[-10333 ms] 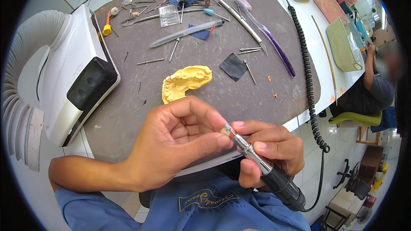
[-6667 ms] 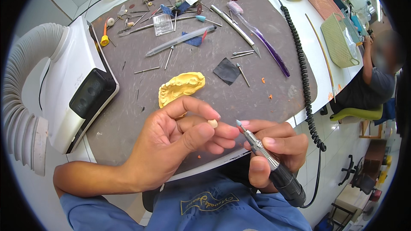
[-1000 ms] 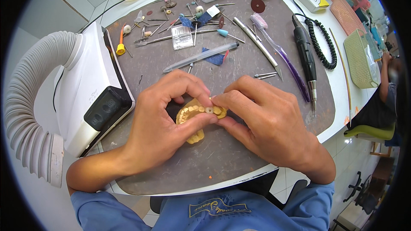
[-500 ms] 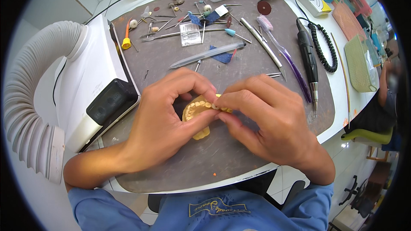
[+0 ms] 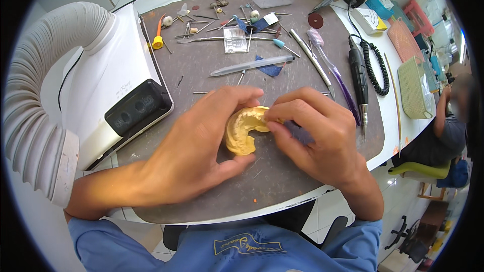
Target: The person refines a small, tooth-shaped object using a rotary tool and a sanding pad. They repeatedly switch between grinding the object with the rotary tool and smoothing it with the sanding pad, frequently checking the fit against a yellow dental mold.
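Yellow dental cast (image 5: 237, 138) sits gripped in left hand (image 5: 198, 138); right hand (image 5: 320, 131) covers one end, any hold indiscernible.

The bare right hand (image 5: 322, 130) partly hides the curved yellow dental model (image 5: 236, 135); anything its fingertips pinch is unclear.

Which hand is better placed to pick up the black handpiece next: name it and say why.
Right, I'd judge. The black handpiece lies nearer the right hand, ahead of it and to its right. The left hand is farther away, curved around the yellow dental model.
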{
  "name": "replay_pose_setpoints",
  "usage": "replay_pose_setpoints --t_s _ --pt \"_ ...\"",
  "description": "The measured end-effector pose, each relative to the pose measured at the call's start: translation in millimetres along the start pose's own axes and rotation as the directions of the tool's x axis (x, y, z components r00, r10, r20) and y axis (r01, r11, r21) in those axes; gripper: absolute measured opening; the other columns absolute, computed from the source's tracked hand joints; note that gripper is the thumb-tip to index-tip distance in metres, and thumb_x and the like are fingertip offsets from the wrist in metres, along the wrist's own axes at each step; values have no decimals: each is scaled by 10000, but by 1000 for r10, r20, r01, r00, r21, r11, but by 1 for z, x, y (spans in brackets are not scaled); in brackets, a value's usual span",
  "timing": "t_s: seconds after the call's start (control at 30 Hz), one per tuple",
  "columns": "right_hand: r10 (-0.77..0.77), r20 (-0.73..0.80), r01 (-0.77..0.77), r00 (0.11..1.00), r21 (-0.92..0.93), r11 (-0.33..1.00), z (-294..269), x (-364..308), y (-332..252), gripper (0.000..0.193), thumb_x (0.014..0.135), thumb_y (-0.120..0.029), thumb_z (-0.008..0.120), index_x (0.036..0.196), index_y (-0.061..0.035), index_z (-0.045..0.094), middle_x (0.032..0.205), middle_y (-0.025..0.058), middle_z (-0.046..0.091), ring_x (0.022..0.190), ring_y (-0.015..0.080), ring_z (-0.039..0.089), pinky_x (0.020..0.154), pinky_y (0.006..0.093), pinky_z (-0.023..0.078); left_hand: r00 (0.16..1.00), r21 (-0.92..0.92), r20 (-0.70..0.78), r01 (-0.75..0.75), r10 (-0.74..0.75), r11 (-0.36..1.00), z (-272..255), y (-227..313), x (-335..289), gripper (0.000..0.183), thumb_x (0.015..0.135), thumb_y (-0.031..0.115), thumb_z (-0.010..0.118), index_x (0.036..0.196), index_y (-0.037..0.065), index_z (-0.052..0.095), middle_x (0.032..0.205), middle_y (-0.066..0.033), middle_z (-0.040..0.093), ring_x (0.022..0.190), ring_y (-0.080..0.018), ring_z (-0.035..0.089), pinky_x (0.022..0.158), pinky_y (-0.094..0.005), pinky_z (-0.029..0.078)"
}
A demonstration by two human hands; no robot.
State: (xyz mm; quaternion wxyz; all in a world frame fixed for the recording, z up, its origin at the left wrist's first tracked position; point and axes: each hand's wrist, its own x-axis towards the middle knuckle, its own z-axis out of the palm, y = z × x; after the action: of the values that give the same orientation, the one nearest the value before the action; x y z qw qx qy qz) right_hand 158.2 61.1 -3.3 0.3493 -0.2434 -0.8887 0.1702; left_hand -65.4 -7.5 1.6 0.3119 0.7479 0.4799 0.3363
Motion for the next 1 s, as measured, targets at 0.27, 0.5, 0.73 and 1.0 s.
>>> replay_pose_setpoints --t_s 0.27,0.5,0.73,1.0 --pt "152 -3 -152 988 52 987 -9 3 -1 109 874 -20 765 979 -23 735 879 101 693 720 243 728 645 343 558 992 -323 -34 108 -125 940 2 -8 1 734 778 47 920 1381 -22 506 1351 -175 671 1272 -214 644 1095 -351 512" --pt "227 87 -232 970 52 971 -12 4 0 115 890 -34 759 1001 -9 773 937 83 745 738 139 687 616 261 511 992 -287 -64 87 -109 954 1 -7 2 737 755 103 961 1367 -39 575 1327 -158 679 1248 -213 662 1085 -351 518" --pt "225 108 -234 968 74 969 -12 6 2 103 883 -56 771 978 -17 768 893 74 727 712 153 693 589 277 509 996 -230 -74 28 -46 973 1 -10 3 750 748 113 967 1381 -39 594 1321 -152 679 1243 -210 663 1108 -353 506" --pt "218 124 -233 968 118 965 -12 9 1 84 896 -77 775 948 -13 757 829 99 697 674 200 729 576 303 533 997 -203 -73 -17 2 979 1 -9 2 755 747 122 969 1388 -36 603 1316 -143 680 1243 -204 657 1122 -352 493"
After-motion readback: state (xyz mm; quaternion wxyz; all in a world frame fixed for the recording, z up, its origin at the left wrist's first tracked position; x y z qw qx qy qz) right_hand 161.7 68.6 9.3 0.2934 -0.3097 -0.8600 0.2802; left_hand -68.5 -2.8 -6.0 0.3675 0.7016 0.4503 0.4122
